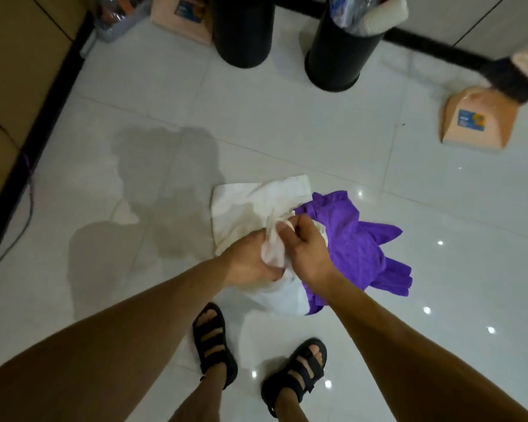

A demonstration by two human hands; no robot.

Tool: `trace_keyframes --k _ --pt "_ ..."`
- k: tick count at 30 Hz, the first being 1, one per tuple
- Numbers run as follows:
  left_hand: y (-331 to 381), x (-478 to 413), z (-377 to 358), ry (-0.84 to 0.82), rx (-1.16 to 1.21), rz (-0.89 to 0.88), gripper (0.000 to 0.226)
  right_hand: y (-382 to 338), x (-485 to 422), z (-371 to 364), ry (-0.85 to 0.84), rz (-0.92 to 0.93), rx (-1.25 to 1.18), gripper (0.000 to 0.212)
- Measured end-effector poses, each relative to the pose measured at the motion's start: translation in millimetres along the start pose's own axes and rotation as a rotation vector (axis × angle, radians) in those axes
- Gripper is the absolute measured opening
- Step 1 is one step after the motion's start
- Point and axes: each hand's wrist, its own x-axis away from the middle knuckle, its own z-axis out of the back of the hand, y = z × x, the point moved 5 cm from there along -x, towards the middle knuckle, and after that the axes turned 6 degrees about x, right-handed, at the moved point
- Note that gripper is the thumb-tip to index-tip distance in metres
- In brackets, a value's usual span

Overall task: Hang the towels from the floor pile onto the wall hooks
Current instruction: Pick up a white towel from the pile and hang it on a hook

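The left hand and right hand are gripping one bunched fold of the soft white towel, the rest lying on glossy floor tiles beneath them. A crumpled purple towel is lying just right of the right hand. Beyond the hands, black cylindrical bins are standing. The peach dustpan is showing a blue-orange label, too blurred to read.

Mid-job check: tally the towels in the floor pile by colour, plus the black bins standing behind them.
White towel: 1
Purple towel: 1, as far as the crumpled cloth shows
Black bins: 2
Total: 4
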Motion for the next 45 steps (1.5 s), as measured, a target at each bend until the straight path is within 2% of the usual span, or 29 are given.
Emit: trace_keyframes --k 2,5,9,12,13,16,19,22,26,29,31,33,35,37,39,40,42,45 --pt "32 37 18 -0.031 0.013 0.034 0.040 -61 21 18 0.104 0.003 -0.146 0.019" --pt "79 99 54 -0.013 -0.034 -0.001 0.036 -152 58 47 0.198 0.063 -0.152 0.016" --pt "115 177 114 0.111 -0.322 0.008 0.023 -232 105 70 0.193 0.147 0.015 0.018" --pt "142 229 154 0.257 -0.418 0.049 0.023 -272 136 78 0.108 0.199 0.121 0.034" --pt "153 248 165 0.288 -0.354 0.060 0.023 -286 147 79 0.070 0.232 0.147 0.038" --pt "187 312 194 0.417 0.036 0.025 0.024 -323 180 78 -0.101 0.352 0.325 0.046" --pt "220 374 204 0.506 0.266 -0.008 0.028 -352 216 65 -0.349 0.453 0.656 0.071" --pt "253 422 197 0.545 0.580 -0.110 0.017 -385 260 36 -0.430 0.591 0.795 0.093" --pt "286 480 190 0.637 0.838 -0.214 0.033 -427 320 -2 -0.463 0.695 0.518 0.071" --pt "294 526 190 0.653 0.951 -0.303 0.043 -456 352 -21 -0.421 0.804 0.498 0.042" --pt "285 562 193 0.683 1.033 -0.371 0.052 -472 376 -35 -0.456 0.790 0.405 0.024" --pt "264 595 198 0.779 1.087 -0.470 0.056 -489 399 -49 -0.489 0.727 0.265 0.018" --pt "234 627 197 0.843 0.952 -0.510 0.053 -506 424 -65 -0.564 0.625 0.141 0.020" --pt "202 647 181 0.782 0.670 -0.331 0.068 -524 455 -87 -0.750 0.502 0.007 0.032" --pt "175 658 169 0.742 0.521 -0.185 0.081 -542 490 -110 -0.925 0.429 -0.117 0.043" --pt "165 664 168 0.784 0.551 -0.172 0.079 -551 510 -122 -0.986 0.412 -0.159 0.046" --pt "157 687 172 0.951 0.701 -0.220 0.060 -565 546 -147 -1.075 0.414 -0.216 0.049" --pt "147 732 181 1.092 0.863 -0.348 0.043 -573 589 -179 -1.089 0.610 -0.099 0.061"
